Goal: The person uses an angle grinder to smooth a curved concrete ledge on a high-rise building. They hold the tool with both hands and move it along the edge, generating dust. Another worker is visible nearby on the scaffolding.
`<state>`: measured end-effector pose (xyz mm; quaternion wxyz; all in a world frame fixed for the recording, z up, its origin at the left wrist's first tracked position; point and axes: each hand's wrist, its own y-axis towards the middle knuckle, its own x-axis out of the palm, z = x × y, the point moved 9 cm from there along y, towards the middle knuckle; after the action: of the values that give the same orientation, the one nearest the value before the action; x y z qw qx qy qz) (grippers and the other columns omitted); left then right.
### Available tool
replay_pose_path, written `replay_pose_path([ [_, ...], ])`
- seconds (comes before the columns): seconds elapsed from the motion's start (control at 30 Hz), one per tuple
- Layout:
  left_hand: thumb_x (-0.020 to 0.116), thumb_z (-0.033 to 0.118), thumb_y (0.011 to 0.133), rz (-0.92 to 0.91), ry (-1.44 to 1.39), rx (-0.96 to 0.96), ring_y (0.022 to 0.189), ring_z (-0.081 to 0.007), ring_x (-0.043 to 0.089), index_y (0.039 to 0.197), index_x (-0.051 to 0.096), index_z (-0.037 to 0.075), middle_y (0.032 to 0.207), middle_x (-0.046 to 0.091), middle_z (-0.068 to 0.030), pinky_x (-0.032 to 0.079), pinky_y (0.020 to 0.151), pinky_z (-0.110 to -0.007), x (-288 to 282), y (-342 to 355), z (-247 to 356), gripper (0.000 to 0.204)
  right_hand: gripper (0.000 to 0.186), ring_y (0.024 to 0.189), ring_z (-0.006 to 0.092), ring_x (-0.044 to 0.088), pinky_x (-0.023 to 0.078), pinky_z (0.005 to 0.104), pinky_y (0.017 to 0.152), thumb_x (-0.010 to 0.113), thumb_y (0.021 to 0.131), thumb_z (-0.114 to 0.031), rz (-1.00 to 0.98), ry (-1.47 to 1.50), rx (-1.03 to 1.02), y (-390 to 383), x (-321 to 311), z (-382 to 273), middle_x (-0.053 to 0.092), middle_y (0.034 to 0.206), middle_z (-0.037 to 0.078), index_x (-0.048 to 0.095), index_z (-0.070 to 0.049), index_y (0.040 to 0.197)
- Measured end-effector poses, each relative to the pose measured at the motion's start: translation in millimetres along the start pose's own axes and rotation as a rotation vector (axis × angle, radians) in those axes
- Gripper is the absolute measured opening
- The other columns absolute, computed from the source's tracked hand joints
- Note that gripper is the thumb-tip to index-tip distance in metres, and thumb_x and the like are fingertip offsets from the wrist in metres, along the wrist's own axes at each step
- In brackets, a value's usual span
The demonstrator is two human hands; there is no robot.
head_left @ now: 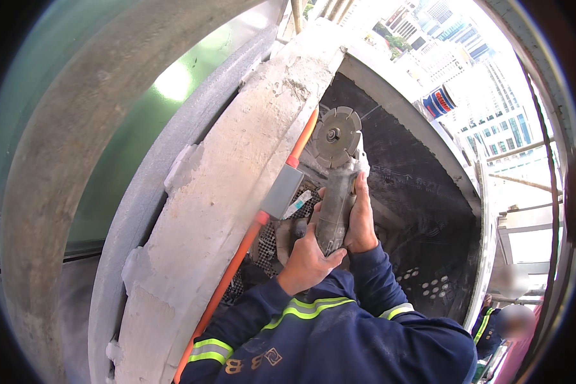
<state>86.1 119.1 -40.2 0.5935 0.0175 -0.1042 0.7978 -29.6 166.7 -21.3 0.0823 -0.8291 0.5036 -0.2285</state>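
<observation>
I hold a dusty grey angle grinder (335,214) upright in front of my chest. Its slotted cutting disc (336,136) points away from me and faces up, with the slots and centre nut sharp to the eye. Around the lower left of the grinder's body my left hand (307,259) is closed, thumb across the near end. My right hand (363,221) grips the body's right side, fingers stretched along it towards the disc. Just left of the tool, a grey junction box (283,192) joins orange conduit (227,281) along the concrete ledge.
A rough concrete ledge (198,217) runs along my left, beside a curved grey pole (51,173) and green glass (166,109). Right of me is a dark panel (422,211). A blue-and-red can (438,102) stands on its rim. Another person (493,326) is at lower right.
</observation>
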Motion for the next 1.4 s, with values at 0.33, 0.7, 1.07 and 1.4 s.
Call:
replay_pose_path([
  [0.33,0.078,0.022,0.082,0.129,0.315,0.146,0.092,-0.0436,0.070,0.131,0.041,-0.011,0.100,0.067,-0.0286,0.056,0.080,-0.046,-19,-7,48,0.070,0.058,0.088,0.0199,0.067,0.057,0.0348,0.075,0.067,0.094,-0.045,-0.094,-0.270,-0.292,-38,35,-31,0.063,0.103,0.013,0.052,0.004,0.121],
  [0.7,0.074,0.022,0.092,0.212,-0.492,-0.114,0.066,-0.0109,0.062,0.116,0.045,-0.001,0.087,0.060,-0.0078,0.056,0.056,-0.026,-52,-33,53,0.044,0.041,0.073,0.0219,0.065,0.054,0.0352,0.065,0.065,0.079,-0.025,-0.535,-0.008,-0.064,-13,134,-32,0.065,0.089,0.013,0.060,0.006,0.105],
  [1.07,0.071,0.024,0.094,0.320,-0.598,-0.070,0.058,-0.0088,0.057,0.108,0.050,-0.001,0.078,0.056,-0.0033,0.059,0.049,-0.028,-31,-21,26,0.035,0.039,0.073,0.0253,0.064,0.055,0.0386,0.065,0.063,0.083,-0.024,-0.462,-0.052,0.274,11,99,20,0.063,0.093,0.016,0.058,0.005,0.108],
  [1.4,0.071,0.023,0.095,0.333,-0.618,-0.127,0.054,-0.0098,0.056,0.104,0.054,0.001,0.073,0.056,-0.0024,0.060,0.047,-0.030,-26,-24,27,0.030,0.040,0.070,0.0236,0.064,0.055,0.0356,0.067,0.064,0.084,-0.029,-0.454,-0.063,0.335,12,91,30,0.065,0.083,0.014,0.061,0.006,0.104],
])
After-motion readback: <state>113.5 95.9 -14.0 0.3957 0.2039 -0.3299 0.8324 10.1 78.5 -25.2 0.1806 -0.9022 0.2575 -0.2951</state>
